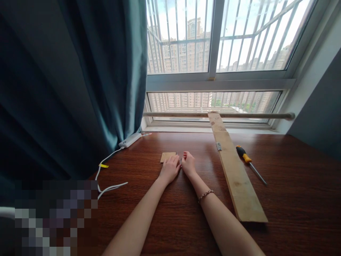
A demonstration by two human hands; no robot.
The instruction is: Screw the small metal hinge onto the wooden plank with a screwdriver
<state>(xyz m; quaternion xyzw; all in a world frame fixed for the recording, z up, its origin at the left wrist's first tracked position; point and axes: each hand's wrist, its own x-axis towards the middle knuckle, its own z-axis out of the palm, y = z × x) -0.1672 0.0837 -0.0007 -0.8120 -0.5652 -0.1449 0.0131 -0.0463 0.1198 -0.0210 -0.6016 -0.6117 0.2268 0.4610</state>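
A small, pale wooden board [168, 156] lies on the brown table, partly covered by my left hand [171, 168]. The fingers of that hand are stretched out and lie flat over the board's near right part. A little metal piece [177, 153] shows at the board's right edge; its kind is too small to tell. Just to the right, my right hand [188, 163] is closed in a pinch, thumb and fingers together beside the left fingertips. Something tiny and dark shows at the pinch, too small to name.
A long wooden plank [237, 177] with a metal hinge [218, 146] rests at the right, its far end reaching the window rail [250, 115]. Beyond it lies a yellow-and-black screwdriver [247, 159]. A white power strip [130, 140] with a cable sits by the curtain [117, 71].
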